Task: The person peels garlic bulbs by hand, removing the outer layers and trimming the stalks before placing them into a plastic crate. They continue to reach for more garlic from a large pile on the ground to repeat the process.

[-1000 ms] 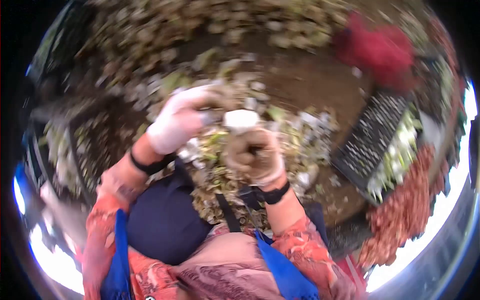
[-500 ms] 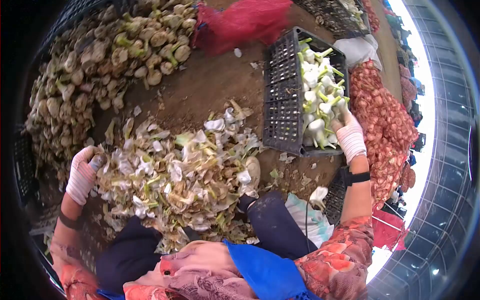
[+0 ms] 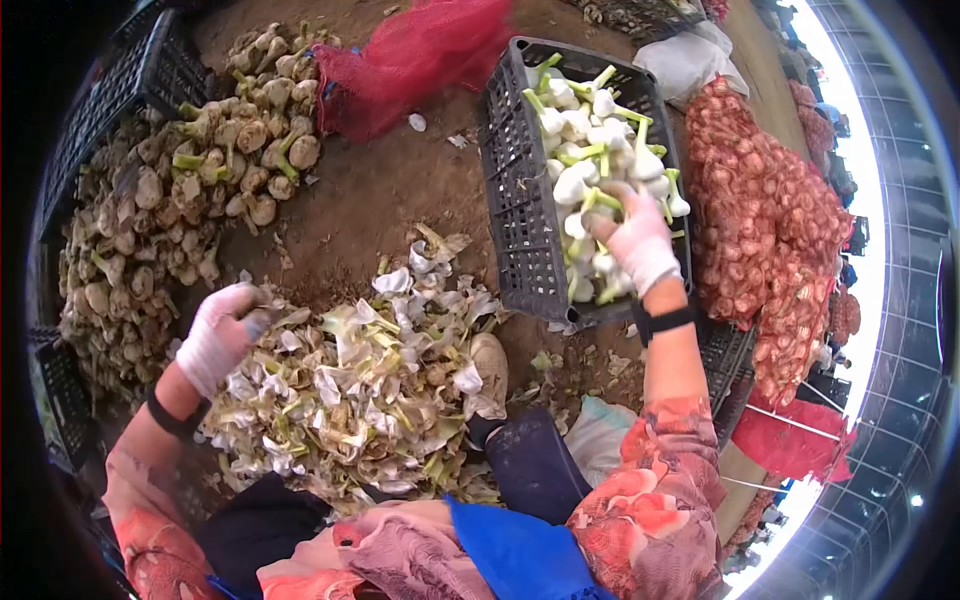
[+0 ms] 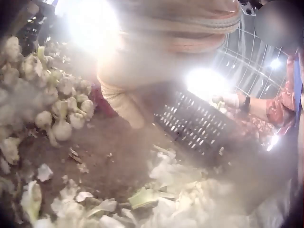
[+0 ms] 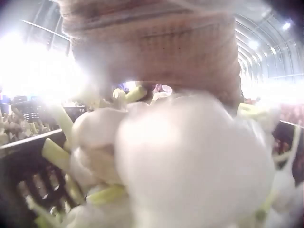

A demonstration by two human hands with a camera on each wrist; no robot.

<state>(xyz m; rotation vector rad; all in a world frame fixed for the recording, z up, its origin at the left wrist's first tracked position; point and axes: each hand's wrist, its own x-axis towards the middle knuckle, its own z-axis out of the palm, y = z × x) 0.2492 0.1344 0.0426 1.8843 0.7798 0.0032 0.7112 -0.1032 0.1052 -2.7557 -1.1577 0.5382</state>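
My right hand [image 3: 640, 240], in a pale glove with a wrapped wrist, reaches into a black plastic crate [image 3: 520, 210] of peeled white garlic bulbs [image 3: 575, 183] with green stems. Its thumb and fingers stand apart among the bulbs; I cannot tell whether they grip one. In the right wrist view a large blurred garlic bulb [image 5: 190, 156] fills the space below the hand. My left hand [image 3: 218, 335], gloved, hovers at the left edge of a heap of garlic skins [image 3: 350, 400], fingers loosely curled. Its thumb has a greyish tip, and no bulb shows in it.
Unpeeled garlic [image 3: 140, 230] is piled at left, beside another black crate [image 3: 120, 100]. A red mesh bag [image 3: 420, 65] lies at the back. Full red net sacks [image 3: 750, 200] and a white bag [image 3: 690, 60] flank the crate's right side. A shoe [image 3: 488, 375] borders the skins.
Both hands were together over the skins a second ago, then parted. The right hand went to the crate and has since moved inward over the bulbs. The head view has shifted.
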